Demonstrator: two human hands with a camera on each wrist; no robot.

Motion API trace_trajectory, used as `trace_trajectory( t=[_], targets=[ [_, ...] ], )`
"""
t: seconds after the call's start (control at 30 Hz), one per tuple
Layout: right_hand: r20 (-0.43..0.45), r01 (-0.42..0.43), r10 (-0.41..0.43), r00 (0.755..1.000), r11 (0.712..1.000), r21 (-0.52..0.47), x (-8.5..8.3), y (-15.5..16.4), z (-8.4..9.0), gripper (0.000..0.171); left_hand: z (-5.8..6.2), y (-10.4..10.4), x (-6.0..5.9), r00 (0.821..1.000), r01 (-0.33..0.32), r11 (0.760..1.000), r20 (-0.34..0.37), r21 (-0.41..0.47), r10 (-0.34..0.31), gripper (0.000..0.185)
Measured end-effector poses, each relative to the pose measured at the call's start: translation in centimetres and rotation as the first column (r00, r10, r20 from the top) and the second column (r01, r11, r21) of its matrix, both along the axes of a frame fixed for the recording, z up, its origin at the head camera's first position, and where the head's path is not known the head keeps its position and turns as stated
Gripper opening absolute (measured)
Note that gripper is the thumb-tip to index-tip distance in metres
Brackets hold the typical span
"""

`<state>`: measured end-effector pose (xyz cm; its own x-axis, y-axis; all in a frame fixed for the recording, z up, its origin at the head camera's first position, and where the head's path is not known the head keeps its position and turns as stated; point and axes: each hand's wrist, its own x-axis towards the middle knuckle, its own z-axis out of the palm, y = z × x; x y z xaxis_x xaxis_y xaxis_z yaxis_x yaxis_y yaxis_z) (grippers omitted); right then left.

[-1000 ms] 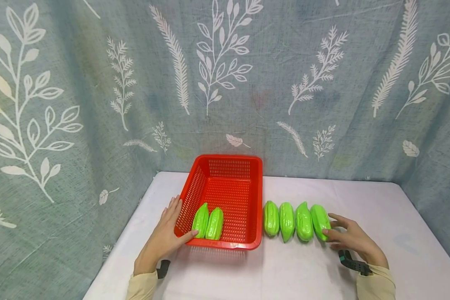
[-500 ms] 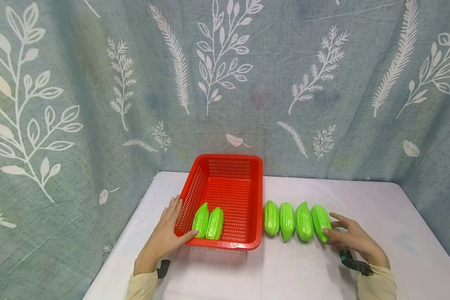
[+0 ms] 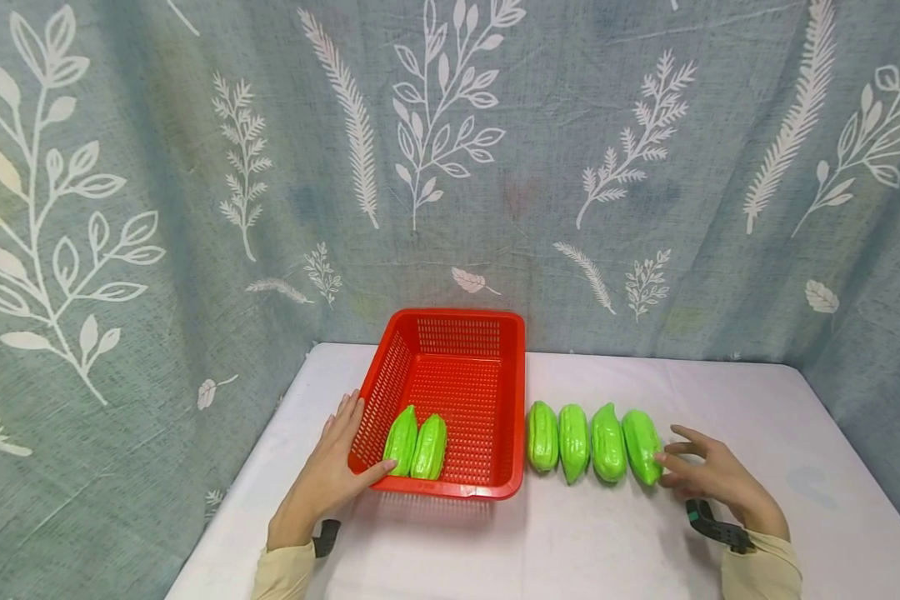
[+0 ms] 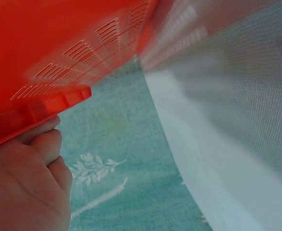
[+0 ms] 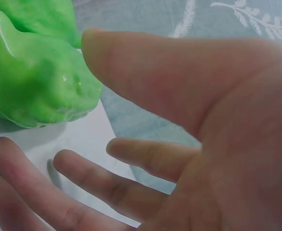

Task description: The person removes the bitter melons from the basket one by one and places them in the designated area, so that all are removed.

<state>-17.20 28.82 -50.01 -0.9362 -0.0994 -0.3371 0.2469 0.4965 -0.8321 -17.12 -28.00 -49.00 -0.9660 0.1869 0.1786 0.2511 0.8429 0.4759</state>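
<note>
glossy plastic gourds [image 3: 592, 443], perforated plastic basket [image 3: 450, 400]

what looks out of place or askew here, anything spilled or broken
Nothing stands out. Two green plastic gourds lie side by side in the red plastic mesh basket; four more sit in a neat row on the white table. Nothing is spilled or visibly damaged.

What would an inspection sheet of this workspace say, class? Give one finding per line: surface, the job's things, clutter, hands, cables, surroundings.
Surface: white table.
Job's things: red basket holding two green gourds; row of four gourds beside it.
Clutter: nothing seen.
Hands: left hand rests on the basket's left wall; right hand open, thumb by the rightmost gourd.
Cables: nothing seen; black wrist straps.
Surroundings: leaf-print curtain.
</note>
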Motion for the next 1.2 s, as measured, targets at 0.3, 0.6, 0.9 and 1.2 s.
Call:
trace_trajectory(
  t=[0.3,0.6,0.9,1.2],
  targets=[
    [-0.047,0.028,-0.024,0.999,0.996,0.081,0.1,0.0,0.6,0.087,0.1,-0.1,0.1,1.000,-0.009,1.000,0.001,0.004,0.009,0.117],
    [-0.122,0.086,-0.074,0.990,0.991,0.099,0.3,0.1,1.0,0.085,0.0,-0.2,0.0,1.000,-0.016,1.000,-0.001,-0.017,0.016,0.117],
    [-0.211,0.129,-0.125,0.969,0.992,0.005,0.7,-0.1,1.6,0.078,-0.1,-0.2,0.0,1.000,-0.011,1.000,-0.026,-0.020,0.011,0.116],
    [-0.234,0.151,-0.143,0.962,0.988,0.018,0.9,-0.9,2.8,0.081,-0.1,-0.1,0.1,0.999,0.004,0.999,-0.036,-0.042,-0.006,0.114]
  ],
)
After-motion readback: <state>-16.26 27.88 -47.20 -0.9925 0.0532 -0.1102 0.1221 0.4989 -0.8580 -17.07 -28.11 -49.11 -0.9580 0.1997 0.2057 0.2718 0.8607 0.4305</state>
